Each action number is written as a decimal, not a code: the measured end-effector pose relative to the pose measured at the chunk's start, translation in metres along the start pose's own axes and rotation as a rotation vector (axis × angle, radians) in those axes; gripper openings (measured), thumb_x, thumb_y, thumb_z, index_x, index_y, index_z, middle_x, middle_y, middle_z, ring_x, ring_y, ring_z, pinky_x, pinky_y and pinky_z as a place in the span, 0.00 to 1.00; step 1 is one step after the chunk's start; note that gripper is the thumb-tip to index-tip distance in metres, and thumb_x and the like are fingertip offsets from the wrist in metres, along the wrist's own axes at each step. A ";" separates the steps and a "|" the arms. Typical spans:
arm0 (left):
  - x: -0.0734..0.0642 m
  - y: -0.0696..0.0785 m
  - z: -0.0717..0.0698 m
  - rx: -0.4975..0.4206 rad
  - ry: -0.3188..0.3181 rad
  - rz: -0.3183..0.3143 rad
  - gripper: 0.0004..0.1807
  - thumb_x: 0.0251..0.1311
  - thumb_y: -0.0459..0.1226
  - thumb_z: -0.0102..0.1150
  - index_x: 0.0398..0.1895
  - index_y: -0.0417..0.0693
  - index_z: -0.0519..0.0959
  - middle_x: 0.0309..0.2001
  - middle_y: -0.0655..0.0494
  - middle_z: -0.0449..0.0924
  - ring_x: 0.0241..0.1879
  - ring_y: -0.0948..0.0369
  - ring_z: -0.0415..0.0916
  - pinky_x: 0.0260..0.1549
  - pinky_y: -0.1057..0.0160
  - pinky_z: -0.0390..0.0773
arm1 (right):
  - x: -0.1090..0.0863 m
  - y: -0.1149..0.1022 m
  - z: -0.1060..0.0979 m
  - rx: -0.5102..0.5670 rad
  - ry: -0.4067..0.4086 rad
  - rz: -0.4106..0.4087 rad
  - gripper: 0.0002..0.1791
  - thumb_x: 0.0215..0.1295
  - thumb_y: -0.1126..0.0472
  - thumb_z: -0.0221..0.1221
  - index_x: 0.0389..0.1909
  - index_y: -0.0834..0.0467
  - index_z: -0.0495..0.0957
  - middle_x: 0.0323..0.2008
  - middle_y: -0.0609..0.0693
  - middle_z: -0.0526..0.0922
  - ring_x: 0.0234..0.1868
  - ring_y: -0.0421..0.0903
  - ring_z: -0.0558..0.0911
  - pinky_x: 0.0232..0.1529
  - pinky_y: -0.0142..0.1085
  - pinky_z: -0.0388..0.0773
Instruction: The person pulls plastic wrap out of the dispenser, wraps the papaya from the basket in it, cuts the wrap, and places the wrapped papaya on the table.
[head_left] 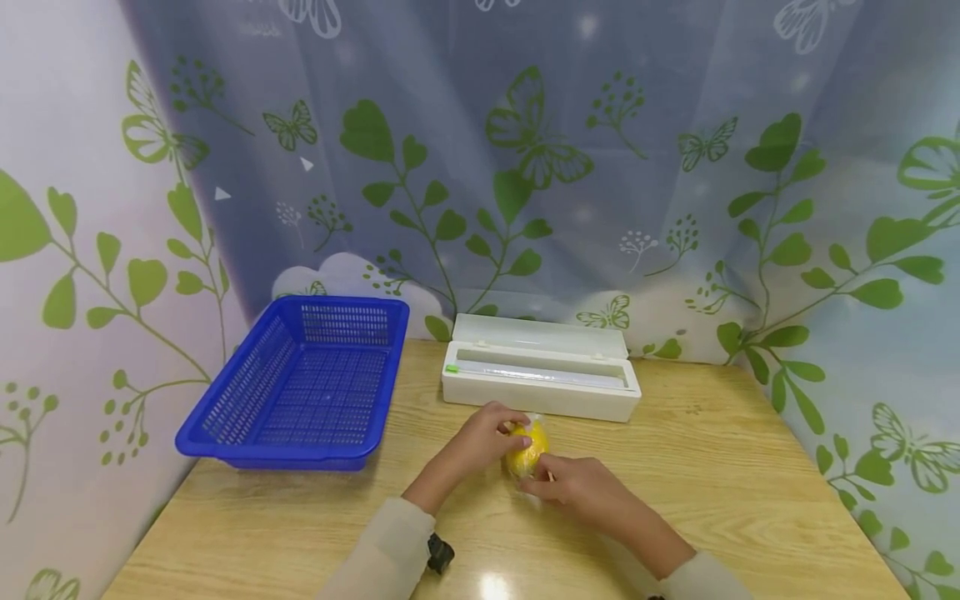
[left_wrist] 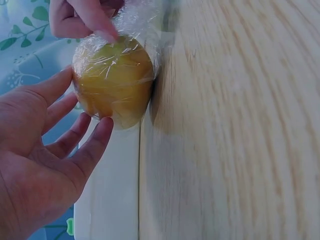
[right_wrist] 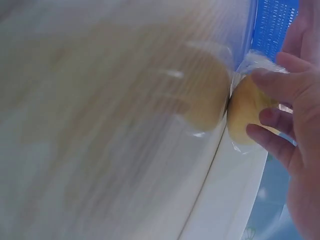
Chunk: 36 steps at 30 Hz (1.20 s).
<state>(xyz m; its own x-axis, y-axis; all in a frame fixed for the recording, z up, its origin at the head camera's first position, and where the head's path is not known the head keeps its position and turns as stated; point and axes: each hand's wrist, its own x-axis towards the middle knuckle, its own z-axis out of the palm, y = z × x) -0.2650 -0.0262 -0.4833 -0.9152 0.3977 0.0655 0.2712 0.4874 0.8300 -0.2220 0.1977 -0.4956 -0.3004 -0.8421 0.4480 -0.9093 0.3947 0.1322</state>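
Note:
A round yellow fruit (head_left: 527, 448) wrapped in clear cling film (left_wrist: 137, 25) rests on the table in front of a white box. My left hand (head_left: 489, 437) holds its left side, the fingertips spread against the wrapped skin. On its near right side, my right hand (head_left: 573, 490) grips the fruit with thumb and fingers. In the left wrist view, right-hand fingers (left_wrist: 92, 22) press at the gathered film on top of the fruit. From the right wrist, the fruit (right_wrist: 245, 110) shows partly hidden behind my fingers, with loose film sticking up beside the thumb.
The long white box (head_left: 540, 400) stands behind my hands, lid (head_left: 540, 333) raised, with a film roll (head_left: 540, 375) and a green slider (head_left: 452, 368) showing. A blue plastic basket (head_left: 292, 452) sits at the left. Patterned curtain (head_left: 480, 167) surrounds the wooden table (head_left: 712, 450).

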 end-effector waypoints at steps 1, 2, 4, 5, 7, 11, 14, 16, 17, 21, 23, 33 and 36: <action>0.000 0.000 0.000 0.006 0.001 0.002 0.16 0.65 0.44 0.66 0.54 0.53 0.84 0.50 0.53 0.75 0.46 0.58 0.72 0.39 0.65 0.80 | 0.001 -0.001 0.000 0.007 0.005 0.006 0.27 0.49 0.69 0.75 0.49 0.42 0.86 0.34 0.40 0.73 0.24 0.29 0.58 0.24 0.17 0.55; 0.000 0.000 0.000 0.009 0.003 0.001 0.16 0.65 0.44 0.66 0.54 0.53 0.85 0.50 0.54 0.75 0.46 0.58 0.72 0.39 0.64 0.80 | 0.001 -0.002 0.000 0.011 0.015 0.019 0.24 0.49 0.67 0.76 0.46 0.42 0.87 0.34 0.40 0.73 0.25 0.29 0.59 0.24 0.16 0.56; 0.000 0.000 0.001 0.018 0.007 0.003 0.15 0.65 0.44 0.66 0.54 0.53 0.85 0.51 0.53 0.76 0.46 0.58 0.73 0.40 0.63 0.80 | 0.001 -0.004 0.003 0.040 0.050 0.051 0.19 0.50 0.64 0.76 0.42 0.43 0.88 0.35 0.41 0.74 0.27 0.30 0.64 0.25 0.16 0.60; 0.000 0.000 0.002 0.021 0.008 0.001 0.15 0.65 0.44 0.66 0.53 0.53 0.85 0.51 0.53 0.76 0.46 0.58 0.73 0.40 0.63 0.80 | 0.000 -0.005 0.004 0.051 0.073 0.069 0.16 0.50 0.62 0.76 0.39 0.43 0.88 0.37 0.41 0.75 0.29 0.31 0.68 0.26 0.17 0.64; 0.000 -0.001 0.002 0.023 0.009 0.002 0.15 0.65 0.44 0.67 0.53 0.53 0.85 0.52 0.53 0.76 0.46 0.57 0.74 0.41 0.62 0.80 | -0.001 -0.007 0.006 0.064 0.110 0.106 0.11 0.51 0.60 0.75 0.35 0.44 0.88 0.40 0.43 0.77 0.37 0.36 0.75 0.34 0.23 0.74; 0.000 -0.002 0.002 0.020 0.007 -0.002 0.15 0.65 0.43 0.66 0.53 0.53 0.84 0.52 0.52 0.76 0.47 0.57 0.73 0.41 0.62 0.80 | -0.001 -0.009 0.008 0.078 0.167 0.141 0.06 0.54 0.59 0.73 0.33 0.47 0.89 0.47 0.47 0.80 0.54 0.48 0.78 0.54 0.41 0.79; 0.000 -0.002 0.002 0.023 0.010 -0.003 0.15 0.66 0.43 0.66 0.53 0.53 0.84 0.53 0.52 0.76 0.46 0.57 0.73 0.39 0.63 0.80 | 0.000 -0.009 0.007 0.095 0.204 0.119 0.03 0.57 0.59 0.71 0.33 0.50 0.89 0.47 0.48 0.83 0.54 0.50 0.80 0.58 0.44 0.77; 0.000 -0.002 0.002 0.026 0.012 -0.004 0.15 0.65 0.43 0.66 0.53 0.52 0.84 0.52 0.52 0.76 0.46 0.57 0.73 0.39 0.63 0.79 | 0.001 -0.008 0.007 0.113 0.237 0.096 0.03 0.57 0.61 0.70 0.33 0.52 0.89 0.45 0.47 0.85 0.51 0.49 0.82 0.57 0.43 0.78; 0.000 -0.001 0.003 0.028 0.013 0.000 0.15 0.65 0.43 0.66 0.53 0.52 0.84 0.52 0.52 0.76 0.46 0.57 0.73 0.39 0.63 0.79 | 0.002 -0.008 0.007 0.122 0.252 0.087 0.04 0.57 0.62 0.70 0.34 0.53 0.89 0.43 0.47 0.86 0.49 0.48 0.83 0.55 0.42 0.79; 0.000 -0.001 0.003 0.031 0.013 0.021 0.15 0.66 0.42 0.66 0.53 0.50 0.84 0.51 0.50 0.76 0.46 0.56 0.74 0.40 0.63 0.80 | 0.004 -0.007 0.007 0.138 0.288 0.080 0.05 0.56 0.64 0.70 0.35 0.56 0.89 0.40 0.47 0.87 0.44 0.46 0.83 0.51 0.37 0.80; 0.000 -0.001 0.003 0.031 0.017 0.027 0.15 0.67 0.42 0.65 0.54 0.50 0.84 0.51 0.49 0.76 0.46 0.56 0.75 0.40 0.63 0.80 | 0.005 -0.007 0.008 0.133 0.292 0.084 0.04 0.58 0.64 0.70 0.35 0.56 0.89 0.42 0.48 0.86 0.45 0.46 0.83 0.51 0.36 0.80; -0.001 -0.001 0.004 0.022 0.020 0.022 0.15 0.67 0.42 0.65 0.55 0.51 0.84 0.50 0.51 0.76 0.47 0.56 0.74 0.39 0.63 0.81 | 0.008 -0.009 0.005 0.184 0.266 0.087 0.11 0.51 0.70 0.72 0.36 0.56 0.88 0.38 0.46 0.88 0.40 0.43 0.86 0.48 0.31 0.82; -0.001 -0.001 0.005 0.019 0.025 0.022 0.15 0.66 0.43 0.65 0.55 0.52 0.84 0.51 0.51 0.75 0.48 0.55 0.74 0.39 0.64 0.81 | 0.009 -0.011 0.005 0.199 0.251 0.182 0.08 0.55 0.68 0.72 0.36 0.55 0.88 0.37 0.45 0.89 0.39 0.42 0.86 0.45 0.30 0.83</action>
<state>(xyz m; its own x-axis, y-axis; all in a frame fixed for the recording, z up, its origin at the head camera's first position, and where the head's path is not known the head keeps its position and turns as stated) -0.2628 -0.0232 -0.4871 -0.9159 0.3894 0.0980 0.2971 0.4931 0.8176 -0.2162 0.1837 -0.4977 -0.4050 -0.6380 0.6549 -0.8930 0.4299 -0.1333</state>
